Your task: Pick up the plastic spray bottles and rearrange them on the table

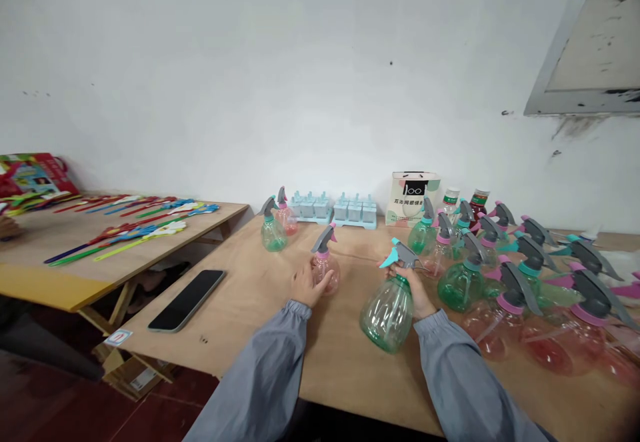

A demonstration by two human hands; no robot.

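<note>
My left hand [311,283] is closed around the lower body of a pink spray bottle [330,272] with a grey and pink trigger head, which stands upright on the wooden table. In my right hand [417,289] is a green spray bottle [387,315], gripped by its neck just under the grey and turquoise head. This bottle tilts a little, and I cannot tell whether its base touches the table. Behind them, toward the wall, another green spray bottle [273,234] stands beside a second pink one [286,219].
Several pink and green spray bottles [463,285] crowd the table's right side. Light blue popsicle moulds [355,212] and a printed paper bag [413,202] stand by the wall. A phone [187,301] lies at left. Colourful hand-shaped sticks [135,232] cover part of another table [40,282].
</note>
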